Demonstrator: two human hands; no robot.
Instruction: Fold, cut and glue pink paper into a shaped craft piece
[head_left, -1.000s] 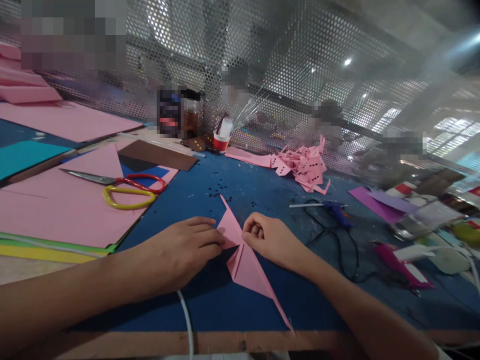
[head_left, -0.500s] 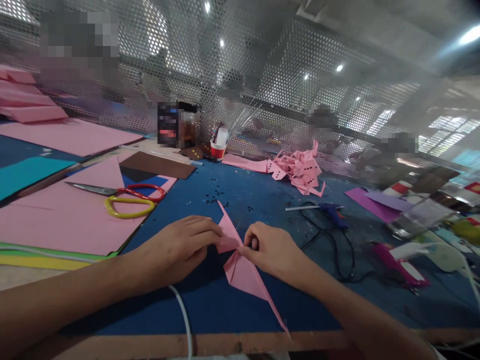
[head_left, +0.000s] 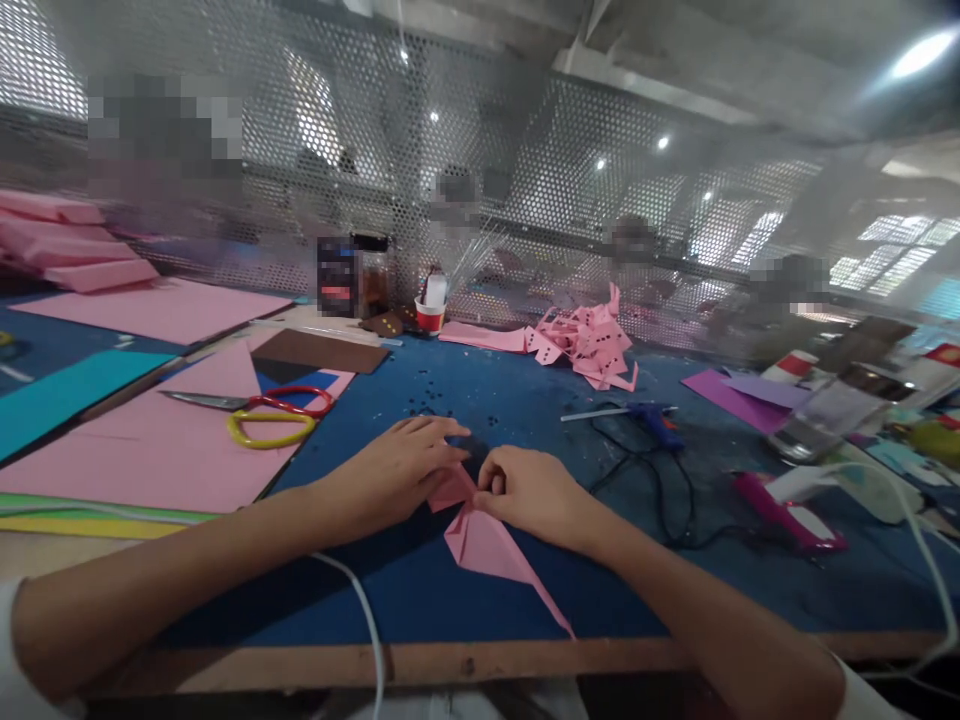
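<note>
A folded pink paper piece [head_left: 491, 548], pinched narrow at its middle like a bow, lies on the blue work surface in front of me. My right hand [head_left: 529, 492] pinches that narrow middle between thumb and bent fingers. Over the far half of the paper lies my left hand [head_left: 409, 465], its fingers stretched out and slightly apart, touching the paper and covering most of that part. The left thumb is hidden. The near half shows, running to a thin point by the table's front edge.
Scissors [head_left: 274, 415] lie on pink sheets [head_left: 172, 460] at left. A heap of cut pink pieces [head_left: 589, 345] and a paper cup [head_left: 430, 316] stand at the back. On the right are a blue glue gun [head_left: 656, 425] and a magenta glue gun [head_left: 787, 512]. A white cable [head_left: 364, 600] crosses the front edge.
My left hand has moved forward and right over the far half of the pink paper, its fingers straighter. The right hand keeps its pinch. The camera view has tilted a little.
</note>
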